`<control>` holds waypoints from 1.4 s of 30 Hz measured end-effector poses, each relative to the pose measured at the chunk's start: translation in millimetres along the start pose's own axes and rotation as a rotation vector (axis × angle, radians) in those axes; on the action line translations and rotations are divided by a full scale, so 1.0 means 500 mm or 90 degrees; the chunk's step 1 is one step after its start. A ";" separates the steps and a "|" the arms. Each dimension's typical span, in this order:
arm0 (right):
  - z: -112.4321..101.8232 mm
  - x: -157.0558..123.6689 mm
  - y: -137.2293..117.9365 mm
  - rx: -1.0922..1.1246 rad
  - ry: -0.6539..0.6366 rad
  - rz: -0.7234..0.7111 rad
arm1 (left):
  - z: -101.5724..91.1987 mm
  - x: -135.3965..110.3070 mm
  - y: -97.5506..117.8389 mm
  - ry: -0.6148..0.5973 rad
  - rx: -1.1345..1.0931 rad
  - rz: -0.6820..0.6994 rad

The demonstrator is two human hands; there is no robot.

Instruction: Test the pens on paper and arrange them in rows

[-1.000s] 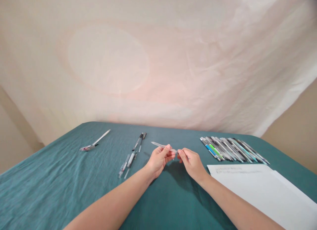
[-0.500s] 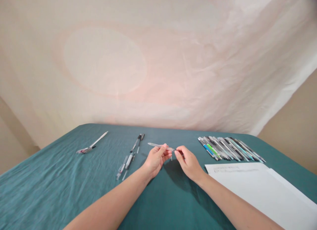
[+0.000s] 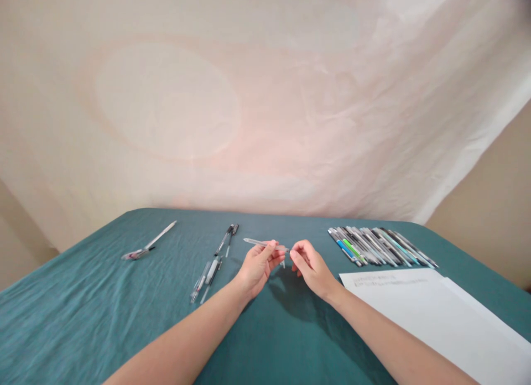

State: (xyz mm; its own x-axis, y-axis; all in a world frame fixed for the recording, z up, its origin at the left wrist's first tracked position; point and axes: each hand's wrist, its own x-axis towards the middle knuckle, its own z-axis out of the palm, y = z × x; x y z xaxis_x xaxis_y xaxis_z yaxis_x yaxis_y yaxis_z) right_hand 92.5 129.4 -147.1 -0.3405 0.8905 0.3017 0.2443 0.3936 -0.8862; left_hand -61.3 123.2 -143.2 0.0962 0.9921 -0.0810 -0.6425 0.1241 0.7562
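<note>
My left hand [image 3: 258,268] is closed round a clear, pale pen [image 3: 255,242], which points to the left and lies nearly level above the table. At its other end, the dark tip is pinched between the thumb and forefinger of my right hand [image 3: 310,266]. Below the left fingers a small translucent piece [image 3: 283,265] sticks out; what it belongs to is hidden. Left of my hands lie loose pens and pen parts [image 3: 212,270], with a couple of dark-capped pens [image 3: 227,237] behind them.
A row of pens [image 3: 379,246], mostly grey and black with blue and green ones, lies at the right. In front of it are white paper sheets [image 3: 415,313] with writing. Further left are a white pen [image 3: 161,234] and small clear parts [image 3: 136,254] on the green cloth [image 3: 83,296].
The view has shifted slightly, so everything sits a little further left. Both hands keep their hold on the pen, and its pose is nearly the same.
</note>
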 end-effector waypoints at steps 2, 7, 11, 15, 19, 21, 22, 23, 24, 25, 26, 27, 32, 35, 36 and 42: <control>-0.003 -0.001 -0.004 -0.043 0.018 -0.022 | 0.000 0.000 0.002 -0.006 -0.002 -0.002; -0.005 -0.001 -0.004 -0.089 -0.006 -0.042 | 0.003 -0.003 0.003 -0.006 0.003 -0.009; -0.002 0.002 0.002 -0.033 -0.032 0.000 | 0.002 -0.002 -0.002 -0.018 0.013 -0.010; -0.002 0.001 -0.002 -0.017 -0.003 -0.008 | 0.005 -0.003 0.000 -0.015 0.011 0.002; -0.003 -0.002 -0.007 -0.053 0.019 -0.029 | 0.012 -0.010 0.006 -0.025 0.031 0.007; -0.003 -0.001 -0.006 -0.039 0.007 -0.015 | 0.015 -0.012 0.008 -0.031 0.042 0.006; -0.003 0.000 -0.005 -0.020 -0.002 -0.001 | 0.015 -0.013 0.008 -0.033 0.046 0.006; -0.003 0.001 -0.004 0.002 -0.008 0.016 | 0.015 -0.012 0.007 -0.033 0.046 0.007; -0.003 0.002 -0.004 0.022 -0.011 0.030 | 0.015 -0.012 0.006 -0.032 0.045 0.008; -0.003 0.002 -0.003 0.036 -0.009 0.037 | 0.014 -0.011 0.006 -0.029 0.042 0.009; -0.004 0.003 -0.004 0.042 -0.004 0.037 | 0.013 -0.010 0.005 -0.024 0.039 0.010; -0.005 0.002 -0.004 0.040 0.004 0.028 | 0.013 -0.009 0.004 -0.021 0.037 0.011; -0.005 0.001 -0.001 -0.024 0.019 -0.010 | 0.011 -0.009 0.004 -0.028 0.042 0.014; -0.003 0.002 0.004 -0.022 0.004 0.004 | 0.013 -0.012 0.006 -0.035 0.050 0.014; -0.002 0.002 0.005 -0.012 -0.004 0.013 | 0.013 -0.013 0.006 -0.035 0.052 0.013; -0.004 -0.001 -0.005 -0.033 -0.001 0.002 | 0.015 -0.013 0.007 -0.018 0.042 0.015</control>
State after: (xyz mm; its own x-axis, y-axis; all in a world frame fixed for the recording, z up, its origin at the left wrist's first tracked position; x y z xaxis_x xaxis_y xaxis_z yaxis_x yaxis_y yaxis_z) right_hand 93.9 128.4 -144.3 -0.3410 0.8913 0.2987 0.2914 0.4023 -0.8679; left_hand -58.4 117.0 -135.3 0.1034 0.9936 -0.0453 -0.5931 0.0982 0.7991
